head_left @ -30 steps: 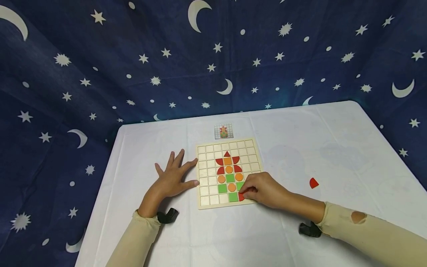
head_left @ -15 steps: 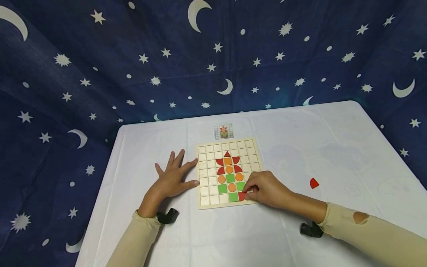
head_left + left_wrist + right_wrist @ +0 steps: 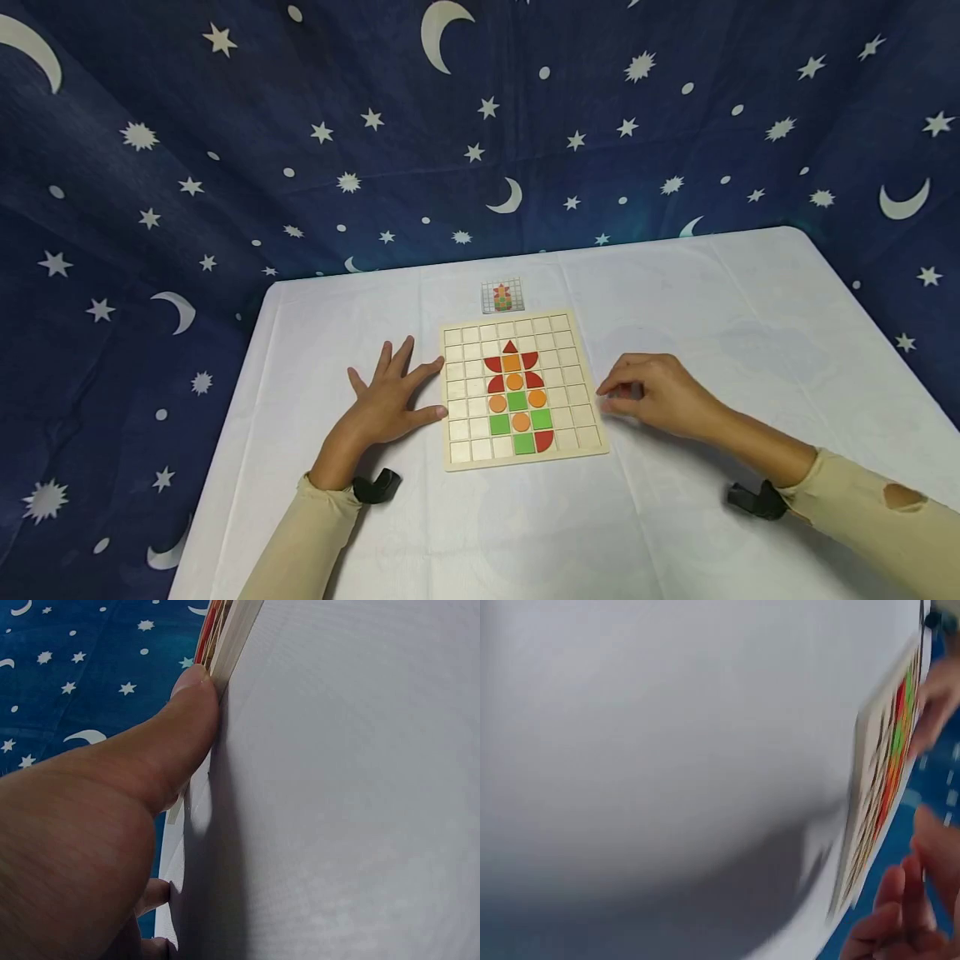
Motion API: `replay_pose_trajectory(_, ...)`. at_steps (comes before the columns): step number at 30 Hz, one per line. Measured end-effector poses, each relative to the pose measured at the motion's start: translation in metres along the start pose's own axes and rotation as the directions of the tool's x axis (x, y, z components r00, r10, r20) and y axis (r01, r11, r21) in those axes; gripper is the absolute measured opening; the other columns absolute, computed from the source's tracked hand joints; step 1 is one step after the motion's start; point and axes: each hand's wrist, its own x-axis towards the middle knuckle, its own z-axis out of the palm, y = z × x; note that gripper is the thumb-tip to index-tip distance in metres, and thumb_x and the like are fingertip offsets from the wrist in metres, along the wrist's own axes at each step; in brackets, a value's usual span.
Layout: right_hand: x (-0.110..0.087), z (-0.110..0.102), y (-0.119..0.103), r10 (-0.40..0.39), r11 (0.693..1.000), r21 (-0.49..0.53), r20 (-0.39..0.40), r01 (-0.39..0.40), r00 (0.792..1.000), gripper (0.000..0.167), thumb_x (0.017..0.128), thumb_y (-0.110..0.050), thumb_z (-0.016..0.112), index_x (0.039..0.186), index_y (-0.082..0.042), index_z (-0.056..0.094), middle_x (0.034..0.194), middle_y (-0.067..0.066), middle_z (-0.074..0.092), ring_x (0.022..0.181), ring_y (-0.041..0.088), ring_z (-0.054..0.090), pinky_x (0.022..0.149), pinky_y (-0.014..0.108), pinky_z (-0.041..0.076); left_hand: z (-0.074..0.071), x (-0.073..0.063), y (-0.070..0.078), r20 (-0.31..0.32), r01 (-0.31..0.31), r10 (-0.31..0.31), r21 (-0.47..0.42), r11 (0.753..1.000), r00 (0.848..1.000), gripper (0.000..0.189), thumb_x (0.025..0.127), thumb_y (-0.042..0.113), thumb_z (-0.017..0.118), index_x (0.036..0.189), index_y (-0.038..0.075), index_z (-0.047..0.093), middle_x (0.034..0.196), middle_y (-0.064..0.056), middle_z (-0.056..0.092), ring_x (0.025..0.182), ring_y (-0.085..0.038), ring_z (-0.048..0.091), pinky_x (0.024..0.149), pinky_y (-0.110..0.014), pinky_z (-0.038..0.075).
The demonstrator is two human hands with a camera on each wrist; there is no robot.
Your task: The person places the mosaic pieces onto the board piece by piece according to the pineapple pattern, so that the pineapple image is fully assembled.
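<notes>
A square wooden grid board (image 3: 570, 375) lies on the table, carrying red, orange and green flat shape tiles in a rocket-like pattern. A red quarter-circle tile (image 3: 543, 441) sits in its bottom row, right of a green square tile (image 3: 524, 443). My left hand (image 3: 384, 402) is spread at the board's left edge; its thumb (image 3: 196, 705) touches the side of the board. Just off the right edge is my right hand (image 3: 660, 396), its fingers loosely bent with no tile seen in them. My right wrist covers the spot where a loose red quarter-circle tile lay.
Behind the board lies a small pattern card (image 3: 502, 295) with a similar coloured figure. A white cloth (image 3: 525, 533) covers the table, and a dark blue star-and-moon curtain (image 3: 405, 133) hangs behind it.
My right hand has let go of the red quarter-circle tile at the bottom row and moved right, off the board. The left hand has stayed in place.
</notes>
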Motion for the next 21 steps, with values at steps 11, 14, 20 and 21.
replay_pose_trajectory(11, -0.041, -0.062, 0.067, 0.152, 0.986, -0.096, 0.223, -0.134, 0.963, 0.024, 0.075, -0.037, 0.090, 0.096, -0.036, 0.078, 0.095, -0.021, 0.068, 0.086, 0.006, 0.058, 0.077, 0.025, 0.050, 0.002, 0.000, -0.002, -0.001, -0.003, 0.003, -0.003, 1.000, 1.000, 0.083, 0.084, 0.064, 0.073, 0.155, 0.035, 0.044, 0.173, -0.015, 0.008, 0.157, -0.049, -0.003, 0.101, -0.090, -0.008)
replay_pose_trajectory(14, -0.052, -0.070, 0.081, 0.141, 0.989, -0.084, 0.254, -0.123, 0.957, 0.027, 0.074, -0.039, 0.090, 0.098, -0.036, 0.077, 0.096, -0.020, 0.068, 0.085, 0.006, 0.056, 0.075, 0.023, 0.047, 0.002, 0.000, -0.002, -0.001, -0.003, 0.003, -0.001, 1.000, 1.000, 0.083, 0.084, 0.064, 0.073, 0.155, 0.035, 0.044, 0.173, -0.015, 0.008, 0.157, -0.049, -0.003, 0.101, -0.090, -0.008)
replay_pose_trajectory(20, -0.063, -0.079, 0.092, 0.133, 0.990, -0.077, 0.283, -0.116, 0.950, 0.033, 0.072, -0.044, 0.090, 0.101, -0.038, 0.076, 0.097, -0.022, 0.066, 0.089, 0.003, 0.057, 0.079, 0.021, 0.049, 0.002, 0.000, -0.001, -0.008, -0.006, 0.006, 0.004, 1.000, 1.000, 0.083, 0.084, 0.064, 0.074, 0.155, 0.034, 0.044, 0.173, -0.015, 0.008, 0.157, -0.050, -0.002, 0.101, -0.090, -0.007)
replay_pose_trajectory(21, -0.063, -0.079, 0.093, 0.125, 0.991, -0.071, 0.282, -0.109, 0.951, 0.033, 0.072, -0.044, 0.090, 0.101, -0.038, 0.076, 0.097, -0.022, 0.066, 0.089, 0.003, 0.057, 0.079, 0.021, 0.050, 0.002, 0.000, -0.001, -0.008, -0.006, 0.006, 0.005, 1.000, 1.000, 0.083, 0.084, 0.064, 0.074, 0.155, 0.034, 0.044, 0.173, -0.015, 0.008, 0.157, -0.050, -0.002, 0.101, -0.091, -0.007)
